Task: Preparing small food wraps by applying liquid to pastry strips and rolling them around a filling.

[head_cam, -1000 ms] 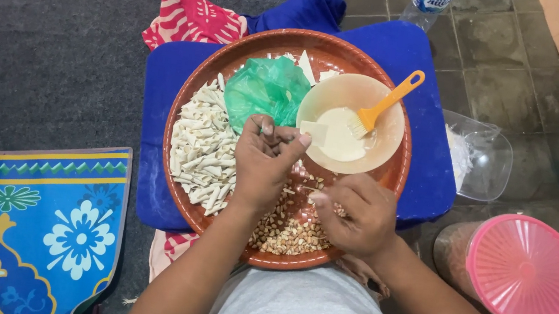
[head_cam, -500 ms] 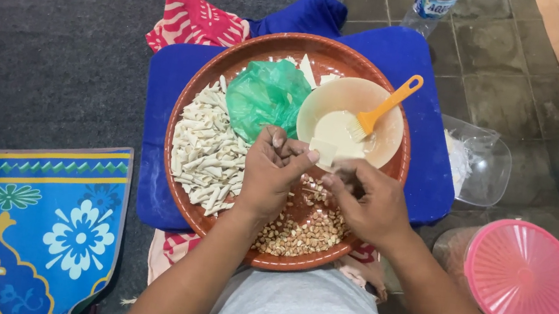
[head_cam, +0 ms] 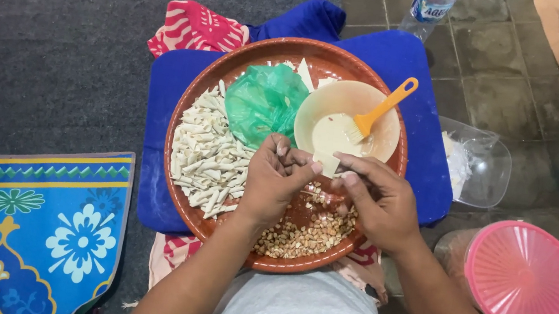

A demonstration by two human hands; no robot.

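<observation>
Pale wrapper square [head_cam: 326, 163] sat pinched between both hands over the brown tray [head_cam: 189, 102], beside the cream bowl [head_cam: 383, 131]. Left hand [head_cam: 277, 178] and right hand [head_cam: 375, 198] had drawn together since half a second earlier. Filling inside was hidden by fingers. Peanuts [head_cam: 305, 236], rolled pieces [head_cam: 205, 147], green bag [head_cam: 262, 101] lay around; pink lid [head_cam: 524, 278] stood apart.

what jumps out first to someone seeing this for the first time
A big round brown tray on a blue cushion fills the middle, with a heap of pale rolled pastries on its left and peanuts at its near edge. Above it, the left hand and right hand pinch a small pastry sheet.
</observation>
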